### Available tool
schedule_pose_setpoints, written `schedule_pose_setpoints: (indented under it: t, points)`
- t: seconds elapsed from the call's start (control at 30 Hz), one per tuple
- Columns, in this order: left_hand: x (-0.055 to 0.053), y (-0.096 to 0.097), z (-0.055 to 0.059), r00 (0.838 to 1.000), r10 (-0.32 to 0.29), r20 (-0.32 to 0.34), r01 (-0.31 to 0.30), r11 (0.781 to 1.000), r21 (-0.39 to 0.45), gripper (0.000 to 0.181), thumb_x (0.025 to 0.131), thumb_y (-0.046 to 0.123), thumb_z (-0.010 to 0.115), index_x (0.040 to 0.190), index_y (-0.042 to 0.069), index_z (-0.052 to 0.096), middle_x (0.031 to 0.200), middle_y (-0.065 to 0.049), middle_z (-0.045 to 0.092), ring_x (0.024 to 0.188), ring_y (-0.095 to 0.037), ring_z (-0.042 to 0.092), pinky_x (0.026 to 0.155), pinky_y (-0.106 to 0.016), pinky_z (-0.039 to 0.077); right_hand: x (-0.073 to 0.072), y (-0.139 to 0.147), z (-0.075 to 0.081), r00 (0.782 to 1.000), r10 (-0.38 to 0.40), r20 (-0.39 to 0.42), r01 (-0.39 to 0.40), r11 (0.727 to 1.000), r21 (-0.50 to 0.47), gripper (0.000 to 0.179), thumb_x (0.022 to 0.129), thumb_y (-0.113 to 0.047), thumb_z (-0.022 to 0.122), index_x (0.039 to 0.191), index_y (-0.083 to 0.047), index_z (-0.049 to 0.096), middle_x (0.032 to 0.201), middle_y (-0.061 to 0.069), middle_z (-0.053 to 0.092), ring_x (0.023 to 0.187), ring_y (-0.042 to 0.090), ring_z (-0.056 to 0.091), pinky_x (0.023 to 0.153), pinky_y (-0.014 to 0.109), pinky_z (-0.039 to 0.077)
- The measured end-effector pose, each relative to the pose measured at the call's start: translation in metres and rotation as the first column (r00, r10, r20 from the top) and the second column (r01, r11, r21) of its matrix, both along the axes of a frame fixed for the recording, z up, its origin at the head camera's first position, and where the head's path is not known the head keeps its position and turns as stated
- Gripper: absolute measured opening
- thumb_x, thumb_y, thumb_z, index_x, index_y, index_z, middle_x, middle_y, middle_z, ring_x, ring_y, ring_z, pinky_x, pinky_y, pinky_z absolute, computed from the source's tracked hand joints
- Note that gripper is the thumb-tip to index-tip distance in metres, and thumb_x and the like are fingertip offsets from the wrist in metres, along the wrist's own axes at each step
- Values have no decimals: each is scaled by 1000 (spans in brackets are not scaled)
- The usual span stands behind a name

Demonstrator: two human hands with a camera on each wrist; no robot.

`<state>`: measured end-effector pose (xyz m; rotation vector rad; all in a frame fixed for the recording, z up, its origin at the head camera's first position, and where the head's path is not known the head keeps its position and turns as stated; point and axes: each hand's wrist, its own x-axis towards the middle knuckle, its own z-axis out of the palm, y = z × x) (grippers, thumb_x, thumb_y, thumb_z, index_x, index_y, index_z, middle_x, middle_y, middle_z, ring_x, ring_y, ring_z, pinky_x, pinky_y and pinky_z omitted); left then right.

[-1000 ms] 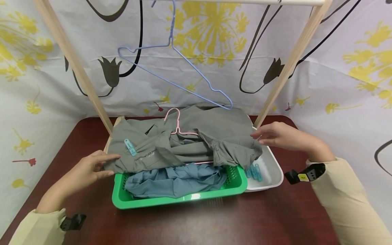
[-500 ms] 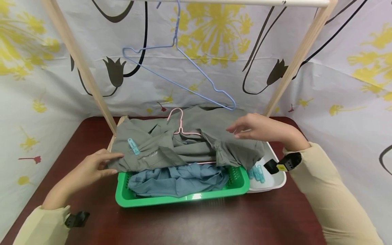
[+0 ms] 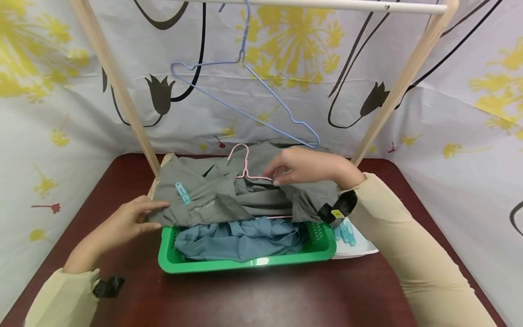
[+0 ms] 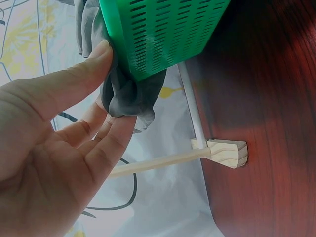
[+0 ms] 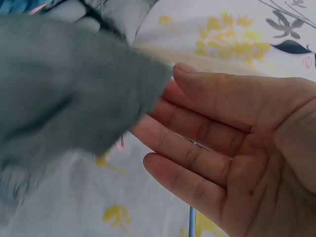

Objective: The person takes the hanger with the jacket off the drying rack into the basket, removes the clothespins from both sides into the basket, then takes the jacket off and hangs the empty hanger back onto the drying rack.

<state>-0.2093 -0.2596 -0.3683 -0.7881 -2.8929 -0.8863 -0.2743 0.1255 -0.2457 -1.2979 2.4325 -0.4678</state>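
A grey shirt [image 3: 196,181] with small lettering lies over the back of a green basket [image 3: 245,265]. A pink hanger [image 3: 246,159] pokes up from its neck opening, and a light blue clothespin [image 3: 183,193] rests on its left part. At the left edge, my left hand [image 3: 126,227] holds the bunched shirt cloth [image 4: 133,96] between thumb and fingers. My right hand [image 3: 304,167] reaches over the shirt to the neck opening beside the hanger's right arm. Its thumb tip is right at the cloth edge [image 5: 148,89], fingers fairly straight. Blue cloth [image 3: 241,243] fills the basket.
A blue hanger [image 3: 269,93] hangs from the white bar [image 3: 327,5] of a wooden rack [image 3: 402,86] above the shirt. To the basket's right stands a white tray [image 3: 361,250] with several blue clothespins [image 3: 345,232], partly hidden by the right sleeve. All stand on a dark red tabletop [image 3: 261,299].
My right hand has moved left across the shirt, from its right end to the neck opening by the pink hanger. The left hand has stayed at the shirt's left edge. The head view has shifted slightly.
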Motion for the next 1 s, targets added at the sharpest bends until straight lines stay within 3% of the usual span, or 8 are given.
schedule_pose_setpoints:
  t: [0.17,0.37,0.57,0.7,1.0]
  points:
    - [-1,1,1,1000,0,-5,0,1000,7,45,75,2,73,118,1,60,83,-3,44,66,-12,36,56,-25,33,-7,-24,2,997,46,68,-47,999,10,30,89,-8,60,119,-2,60,113,7,61,97,15,60,80,28,47]
    - [-2,0,-1,1000,-8,-18,9,1000,22,45,75,3,73,117,0,60,84,-3,44,66,-14,38,56,-25,33,-16,-52,0,989,117,93,-118,993,13,32,90,-11,60,119,0,60,115,9,60,97,11,59,81,24,46]
    - [0,0,-2,1000,6,22,-6,1000,26,45,76,2,72,119,1,59,84,-3,44,67,-16,38,56,-25,34,-17,-91,-11,970,178,166,-178,984,-10,33,89,-11,60,120,1,58,119,12,58,99,11,58,81,21,45]
    - [-1,0,-3,1000,-2,13,2,999,33,44,76,3,73,118,1,60,84,-3,45,67,-15,38,57,-26,34,-21,-117,-19,964,169,203,-172,985,-3,34,89,-12,61,120,1,58,120,13,57,100,12,58,81,21,45]
    - [-1,-1,-2,1000,5,5,-5,999,44,45,75,3,73,118,0,59,82,-3,42,66,-17,38,55,-26,33,-42,-154,-27,982,121,142,-134,988,82,37,90,-16,59,124,-1,55,125,9,55,110,15,53,85,20,42]
